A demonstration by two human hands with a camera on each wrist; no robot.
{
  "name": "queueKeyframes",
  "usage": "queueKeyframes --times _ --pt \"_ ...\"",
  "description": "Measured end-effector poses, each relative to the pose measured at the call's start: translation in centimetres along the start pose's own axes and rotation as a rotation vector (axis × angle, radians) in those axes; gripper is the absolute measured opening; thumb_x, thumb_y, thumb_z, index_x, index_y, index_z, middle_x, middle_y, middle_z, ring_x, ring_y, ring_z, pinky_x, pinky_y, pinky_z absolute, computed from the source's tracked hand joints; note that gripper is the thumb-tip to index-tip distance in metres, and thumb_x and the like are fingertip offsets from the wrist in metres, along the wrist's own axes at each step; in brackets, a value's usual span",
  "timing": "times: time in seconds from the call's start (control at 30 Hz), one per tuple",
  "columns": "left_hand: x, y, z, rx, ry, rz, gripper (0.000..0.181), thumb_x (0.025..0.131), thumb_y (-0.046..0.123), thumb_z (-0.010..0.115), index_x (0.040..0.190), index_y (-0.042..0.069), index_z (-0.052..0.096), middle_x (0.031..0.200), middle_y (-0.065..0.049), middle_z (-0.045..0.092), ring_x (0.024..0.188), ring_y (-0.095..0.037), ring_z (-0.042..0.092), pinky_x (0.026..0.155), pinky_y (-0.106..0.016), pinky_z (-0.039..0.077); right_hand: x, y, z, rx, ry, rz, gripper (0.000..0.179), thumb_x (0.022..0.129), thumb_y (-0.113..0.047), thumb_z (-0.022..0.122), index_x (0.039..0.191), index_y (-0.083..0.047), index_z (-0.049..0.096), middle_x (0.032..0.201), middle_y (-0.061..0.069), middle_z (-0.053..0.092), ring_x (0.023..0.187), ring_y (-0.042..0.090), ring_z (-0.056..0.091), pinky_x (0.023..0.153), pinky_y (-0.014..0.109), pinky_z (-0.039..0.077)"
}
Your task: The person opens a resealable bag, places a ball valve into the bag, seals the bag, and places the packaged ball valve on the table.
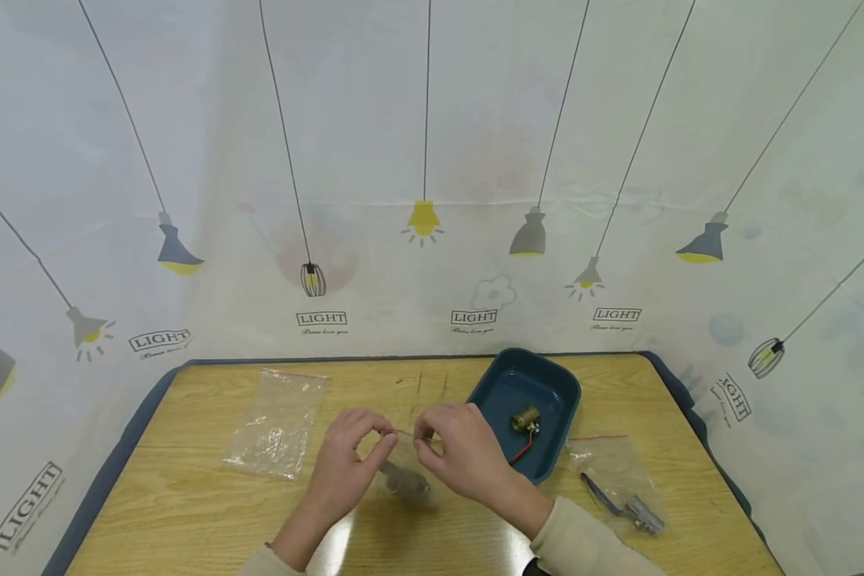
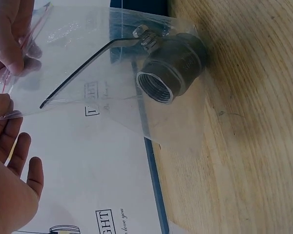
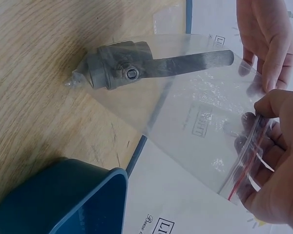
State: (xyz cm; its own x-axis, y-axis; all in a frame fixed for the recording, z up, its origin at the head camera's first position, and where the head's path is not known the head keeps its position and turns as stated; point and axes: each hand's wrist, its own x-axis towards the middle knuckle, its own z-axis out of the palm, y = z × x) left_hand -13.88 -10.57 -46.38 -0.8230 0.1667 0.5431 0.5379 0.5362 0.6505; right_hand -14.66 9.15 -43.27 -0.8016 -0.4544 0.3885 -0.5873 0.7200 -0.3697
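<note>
The person's left hand [image 1: 343, 458] and right hand [image 1: 468, 452] both pinch the mouth of a clear, red-striped plastic zip bag [image 3: 195, 100] holding a grey, lever-handled metal valve [image 3: 115, 61].

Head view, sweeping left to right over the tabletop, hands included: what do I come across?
Clear plastic bag lying flat → left hand → held bagged valve → right hand → blue tray with a brass-coloured valve inside → second bagged valve.
</note>
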Motion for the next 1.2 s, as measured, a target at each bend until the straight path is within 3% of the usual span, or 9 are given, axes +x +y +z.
queueKeyframes --times 0.5,0.73,0.97,1.2 --pt "0.2 -0.5 -0.8 0.063 -0.03 0.019 0.009 0.085 0.018 0.075 0.087 0.025 0.069 0.088 0.019 0.066 0.097 -0.007 0.06 0.09 -0.042 0.049 -0.2 0.4 0.0 -0.025 -0.006 0.007 0.01 0.087 -0.021 0.069 0.081 -0.029 0.064 0.078 -0.019 0.064 0.076 0.002 0.056 0.076 0.032 0.047" --pt "0.2 -0.8 -1.4 0.076 -0.034 0.06 0.007 0.083 0.018 0.076 0.085 0.023 0.071 0.085 0.018 0.067 0.093 -0.007 0.062 0.084 -0.041 0.051 -0.2 0.3 0.1 -0.039 -0.004 -0.019 0.011 0.088 -0.021 0.068 0.081 -0.029 0.064 0.08 -0.018 0.065 0.08 0.004 0.057 0.078 0.034 0.047" --pt "0.1 -1.1 -1.7 0.072 -0.043 0.016 0.008 0.084 0.017 0.076 0.086 0.024 0.072 0.086 0.02 0.066 0.094 -0.006 0.06 0.086 -0.042 0.049 -0.3 0.4 0.3 -0.06 -0.005 -0.015 0.01 0.088 -0.024 0.069 0.083 -0.029 0.063 0.08 -0.018 0.064 0.079 0.004 0.056 0.076 0.033 0.046" --pt "-0.1 -1.3 -1.8 0.069 -0.029 0.022 0.009 0.083 0.018 0.076 0.086 0.024 0.071 0.085 0.02 0.065 0.092 -0.005 0.06 0.085 -0.042 0.048 -0.4 0.5 0.3 -0.073 0.005 -0.024 0.011 0.088 -0.022 0.068 0.083 -0.03 0.062 0.078 -0.018 0.063 0.077 0.004 0.055 0.074 0.031 0.045"
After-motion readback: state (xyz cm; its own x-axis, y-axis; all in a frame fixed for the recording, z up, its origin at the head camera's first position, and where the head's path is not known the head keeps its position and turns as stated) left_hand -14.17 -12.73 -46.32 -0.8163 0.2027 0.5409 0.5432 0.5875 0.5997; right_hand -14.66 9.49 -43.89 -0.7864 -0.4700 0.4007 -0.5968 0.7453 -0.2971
